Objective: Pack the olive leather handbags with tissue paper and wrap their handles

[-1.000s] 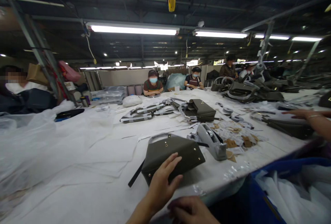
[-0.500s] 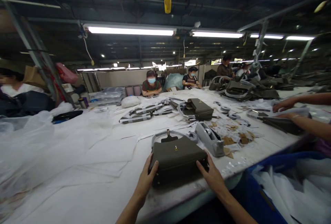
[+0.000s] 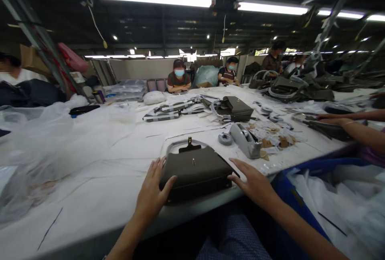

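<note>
An olive-green handbag (image 3: pixel 195 170) with a wrapped handle and a small gold clasp lies flat at the near edge of the white table (image 3: pixel 99 172). My left hand (image 3: pixel 152 190) rests against the bag's left end, fingers stretched and thumb on its front corner. At the bag's right corner is my right hand (image 3: pixel 252 180), fingers spread flat on the table edge and touching the bag. Neither hand grips anything.
A grey tape dispenser (image 3: pixel 246 142) and a tape roll (image 3: pixel 225 138) sit just behind the bag, with paper scraps (image 3: pixel 270 142). More olive bags (image 3: pixel 236 109) lie farther back. A blue bin (image 3: pixel 331 196) of white wrapping stands at right. Another person's forearms (image 3: pixel 351 125) reach in from the right; masked workers sit opposite.
My hands slid from gripping the bag's two ends to lying open beside it. The view dropped lower and closer, and the bag sits slightly nearer the table edge.
</note>
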Demonstrator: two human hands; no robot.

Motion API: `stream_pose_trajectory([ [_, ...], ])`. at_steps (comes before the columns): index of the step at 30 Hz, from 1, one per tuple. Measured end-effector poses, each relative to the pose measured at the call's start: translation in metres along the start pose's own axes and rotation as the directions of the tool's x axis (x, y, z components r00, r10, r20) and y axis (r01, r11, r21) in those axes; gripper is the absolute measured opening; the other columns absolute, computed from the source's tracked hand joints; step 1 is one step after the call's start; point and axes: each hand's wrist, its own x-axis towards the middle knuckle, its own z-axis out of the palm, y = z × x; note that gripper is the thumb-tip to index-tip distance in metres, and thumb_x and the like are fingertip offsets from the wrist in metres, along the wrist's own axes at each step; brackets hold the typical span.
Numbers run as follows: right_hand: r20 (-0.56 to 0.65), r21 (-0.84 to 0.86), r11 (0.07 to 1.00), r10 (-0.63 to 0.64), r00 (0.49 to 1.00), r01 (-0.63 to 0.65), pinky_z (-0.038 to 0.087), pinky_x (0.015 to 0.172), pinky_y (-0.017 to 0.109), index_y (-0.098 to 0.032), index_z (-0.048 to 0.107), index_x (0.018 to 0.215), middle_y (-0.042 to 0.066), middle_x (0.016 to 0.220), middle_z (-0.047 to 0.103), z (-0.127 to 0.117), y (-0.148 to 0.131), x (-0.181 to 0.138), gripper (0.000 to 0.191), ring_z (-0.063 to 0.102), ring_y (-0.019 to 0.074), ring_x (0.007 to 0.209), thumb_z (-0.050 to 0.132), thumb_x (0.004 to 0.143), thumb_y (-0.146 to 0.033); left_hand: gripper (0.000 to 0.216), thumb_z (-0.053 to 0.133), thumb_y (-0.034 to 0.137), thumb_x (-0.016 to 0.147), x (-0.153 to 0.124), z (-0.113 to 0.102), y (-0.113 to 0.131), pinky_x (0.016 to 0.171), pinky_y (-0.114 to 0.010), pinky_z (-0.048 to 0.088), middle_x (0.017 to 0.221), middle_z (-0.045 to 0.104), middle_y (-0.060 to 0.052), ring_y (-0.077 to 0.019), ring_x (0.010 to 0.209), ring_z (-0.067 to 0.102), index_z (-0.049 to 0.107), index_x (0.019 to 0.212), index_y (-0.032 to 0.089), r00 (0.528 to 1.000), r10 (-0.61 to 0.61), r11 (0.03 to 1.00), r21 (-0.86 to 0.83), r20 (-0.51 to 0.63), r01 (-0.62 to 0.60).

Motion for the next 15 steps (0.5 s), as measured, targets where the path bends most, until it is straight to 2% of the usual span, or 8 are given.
stream_pose_trajectory([
  [2, 0.079, -0.092, 0.971, -0.213, 0.974, 0.220, 0.033, 0.117, 0.052, -0.022, 0.046, 0.144, 0.011, 0.146, 0.051, -0.002, -0.013, 0.014, 0.060, 0.045, 0.0294, 0.137, 0.061, 0.091, -0.045, 0.067, 0.050, 0.056, 0.094, 0.005, 0.001, 0.009, 0.118, -0.055, 0.028, 0.157, 0.034, -0.009, -0.0291, 0.148, 0.023, 0.030, 0.151, 0.027, 0.981, 0.180, 0.975, 0.115, 0.077, -0.188],
  [4, 0.201, -0.127, 0.912, -0.360, 0.911, 0.389, 0.025, 0.119, 0.054, -0.022, 0.040, 0.148, 0.011, 0.152, 0.045, 0.001, -0.026, 0.032, 0.069, 0.038, 0.0295, 0.142, 0.064, 0.088, -0.046, 0.072, 0.060, 0.056, 0.089, 0.015, 0.004, 0.018, 0.117, -0.056, 0.029, 0.156, 0.037, -0.009, -0.0315, 0.146, 0.027, 0.032, 0.150, 0.029, 0.914, 0.323, 0.910, 0.185, 0.245, -0.371],
  [6, 0.305, -0.129, 0.862, -0.436, 0.847, 0.490, 0.023, 0.119, 0.055, -0.020, 0.035, 0.151, 0.013, 0.154, 0.041, 0.008, -0.034, 0.049, 0.082, 0.033, 0.0314, 0.144, 0.068, 0.083, -0.052, 0.084, 0.070, 0.058, 0.081, 0.026, 0.010, 0.024, 0.115, -0.060, 0.030, 0.155, 0.037, -0.013, -0.0359, 0.144, 0.030, 0.033, 0.150, 0.029, 0.835, 0.390, 0.840, 0.223, 0.387, -0.495],
  [8, 0.373, -0.110, 0.831, -0.474, 0.798, 0.545, 0.024, 0.119, 0.056, -0.019, 0.032, 0.153, 0.014, 0.155, 0.039, 0.017, -0.035, 0.061, 0.091, 0.031, 0.0333, 0.145, 0.070, 0.080, -0.057, 0.093, 0.076, 0.058, 0.076, 0.034, 0.017, 0.023, 0.112, -0.061, 0.032, 0.155, 0.037, -0.015, -0.0385, 0.142, 0.032, 0.030, 0.151, 0.029, 0.790, 0.413, 0.796, 0.241, 0.454, -0.555],
  [10, 0.402, -0.093, 0.820, -0.487, 0.775, 0.564, 0.026, 0.117, 0.055, -0.022, 0.030, 0.154, 0.012, 0.155, 0.039, 0.026, -0.031, 0.066, 0.087, 0.032, 0.0332, 0.145, 0.069, 0.082, -0.053, 0.090, 0.076, 0.051, 0.079, 0.038, 0.025, 0.018, 0.110, -0.059, 0.036, 0.155, 0.037, -0.013, -0.0377, 0.141, 0.036, 0.027, 0.152, 0.030, 0.768, 0.431, 0.774, 0.244, 0.473, -0.585],
  [13, 0.428, -0.086, 0.820, -0.483, 0.764, 0.566, 0.030, 0.116, 0.052, -0.030, 0.032, 0.153, 0.005, 0.154, 0.042, 0.044, -0.021, 0.060, 0.071, 0.035, 0.0300, 0.143, 0.062, 0.088, -0.027, 0.064, 0.062, 0.033, 0.092, 0.033, 0.038, 0.003, 0.109, -0.052, 0.040, 0.152, 0.043, -0.007, -0.0321, 0.137, 0.043, 0.032, 0.149, 0.034, 0.756, 0.449, 0.757, 0.246, 0.476, -0.605],
  [15, 0.428, -0.082, 0.821, -0.483, 0.764, 0.565, 0.030, 0.117, 0.050, -0.033, 0.032, 0.152, 0.002, 0.154, 0.042, 0.056, -0.017, 0.047, 0.075, 0.037, 0.0268, 0.143, 0.053, 0.084, -0.009, 0.053, 0.049, 0.022, 0.098, 0.021, 0.045, -0.008, 0.110, -0.050, 0.040, 0.150, 0.047, -0.003, -0.0287, 0.136, 0.045, 0.036, 0.147, 0.036, 0.761, 0.446, 0.753, 0.261, 0.472, -0.603],
])
